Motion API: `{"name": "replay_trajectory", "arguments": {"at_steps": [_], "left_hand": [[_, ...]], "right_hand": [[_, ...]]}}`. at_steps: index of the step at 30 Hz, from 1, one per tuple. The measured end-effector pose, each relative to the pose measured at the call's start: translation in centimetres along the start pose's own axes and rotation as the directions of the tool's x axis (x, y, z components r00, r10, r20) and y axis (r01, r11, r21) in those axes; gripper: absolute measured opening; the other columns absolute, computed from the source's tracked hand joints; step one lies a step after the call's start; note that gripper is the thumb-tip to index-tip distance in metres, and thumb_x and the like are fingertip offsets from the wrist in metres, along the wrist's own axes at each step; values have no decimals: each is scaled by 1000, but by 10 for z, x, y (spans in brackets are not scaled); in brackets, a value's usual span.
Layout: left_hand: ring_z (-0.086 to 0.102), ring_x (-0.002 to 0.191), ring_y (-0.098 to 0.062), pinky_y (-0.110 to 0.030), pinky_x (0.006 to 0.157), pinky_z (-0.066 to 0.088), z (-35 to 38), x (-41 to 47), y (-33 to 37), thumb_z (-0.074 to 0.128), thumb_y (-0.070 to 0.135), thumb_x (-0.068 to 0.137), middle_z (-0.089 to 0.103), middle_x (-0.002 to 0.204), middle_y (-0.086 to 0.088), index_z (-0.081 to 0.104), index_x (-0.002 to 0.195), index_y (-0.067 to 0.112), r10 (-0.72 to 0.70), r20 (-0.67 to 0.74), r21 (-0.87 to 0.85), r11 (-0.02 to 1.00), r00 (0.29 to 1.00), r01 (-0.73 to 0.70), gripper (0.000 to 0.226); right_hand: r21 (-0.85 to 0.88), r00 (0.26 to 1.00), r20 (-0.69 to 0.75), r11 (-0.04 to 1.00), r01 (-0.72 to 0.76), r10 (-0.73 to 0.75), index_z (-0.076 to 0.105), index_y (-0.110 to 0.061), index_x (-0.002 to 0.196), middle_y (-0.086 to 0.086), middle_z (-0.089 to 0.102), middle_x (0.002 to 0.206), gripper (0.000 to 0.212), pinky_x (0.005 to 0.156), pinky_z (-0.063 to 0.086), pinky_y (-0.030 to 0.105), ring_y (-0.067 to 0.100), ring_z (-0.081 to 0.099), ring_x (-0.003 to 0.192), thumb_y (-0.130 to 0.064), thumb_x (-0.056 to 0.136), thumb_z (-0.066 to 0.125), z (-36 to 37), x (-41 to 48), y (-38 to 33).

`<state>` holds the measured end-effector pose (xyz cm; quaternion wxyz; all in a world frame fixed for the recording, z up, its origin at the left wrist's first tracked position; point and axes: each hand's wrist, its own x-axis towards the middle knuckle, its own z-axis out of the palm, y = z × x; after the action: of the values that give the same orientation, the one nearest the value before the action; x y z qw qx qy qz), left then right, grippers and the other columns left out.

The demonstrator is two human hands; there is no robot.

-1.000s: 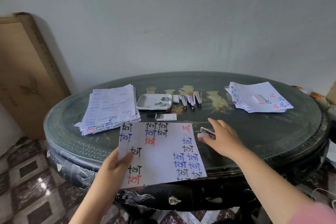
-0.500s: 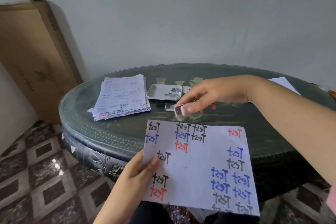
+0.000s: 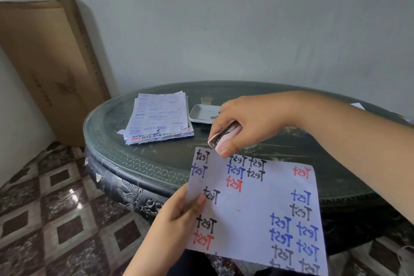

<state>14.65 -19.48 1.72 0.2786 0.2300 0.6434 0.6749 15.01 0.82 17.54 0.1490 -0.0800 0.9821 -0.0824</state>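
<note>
Stapler (image 3: 224,135) between right fingers (image 3: 226,150)

the paper stack (image 3: 160,116) lies on the table (image 3: 143,163) toward its left edge, with the tray (image 3: 201,114) just right of it. the sheet (image 3: 257,204) overhangs the table's near edge, and the stapler (image 3: 221,135) sits at the sheet's far left corner. a cardboard box (image 3: 51,63) leans on the wall (image 3: 224,29) left of the table.
</note>
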Motion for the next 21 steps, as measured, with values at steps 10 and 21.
{"name": "replay_trajectory", "arguments": {"at_steps": [10, 21], "left_hand": [[72, 82, -19, -25, 64, 54, 4, -2, 6, 51, 17, 86, 75, 97, -8, 63, 113, 15, 36, 62, -15, 999, 997, -35, 29], [71, 80, -23, -34, 68, 57, 2, -4, 2, 53, 24, 82, 74, 96, -11, 63, 112, 21, 46, 44, 37, 998, 998, -47, 31]], "right_hand": [[-71, 992, 125, 997, 2, 7, 61, -25, 118, -7, 61, 116, 50, 97, 47, 38, 17, 57, 108, -55, 79, 68, 1, 8, -19], [-170, 993, 116, 984, 57, -38, 60, -22, 106, -14, 57, 94, 34, 79, 46, 31, 13, 55, 93, -43, 81, 70, 1, 18, -29]]}}
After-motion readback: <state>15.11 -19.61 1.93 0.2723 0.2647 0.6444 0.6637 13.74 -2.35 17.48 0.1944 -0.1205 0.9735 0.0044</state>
